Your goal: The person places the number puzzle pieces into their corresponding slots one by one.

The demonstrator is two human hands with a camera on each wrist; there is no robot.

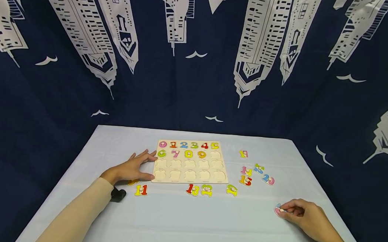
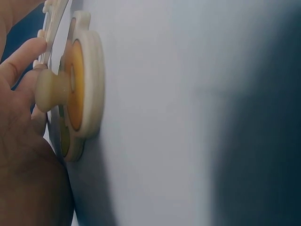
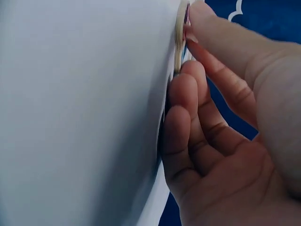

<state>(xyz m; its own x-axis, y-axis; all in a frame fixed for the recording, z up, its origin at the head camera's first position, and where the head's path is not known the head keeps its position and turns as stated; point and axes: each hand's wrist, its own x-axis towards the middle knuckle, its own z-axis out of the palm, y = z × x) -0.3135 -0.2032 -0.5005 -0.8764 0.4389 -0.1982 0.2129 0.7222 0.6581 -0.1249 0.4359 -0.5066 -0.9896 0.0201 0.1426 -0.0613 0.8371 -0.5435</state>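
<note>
You have a pale blue-grey worktop in front of a navy backdrop printed with white skyscrapers and small white birds. Your puzzle board is light natural wood, holding numbers in pink, orange, blue, green, red and yellow. Beside it lie a yellow-and-red 11, a red 13, a red-and-yellow 15 and a pink 20. Your left sleeve is beige. The piece at your right fingers is pink with some blue.

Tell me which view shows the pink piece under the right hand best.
The head view: the pink piece lies on the table, pinched by the right hand, and only here is its colour plain. The right wrist view shows just its thin edge behind the fingertips. The left wrist view misses it.
</note>
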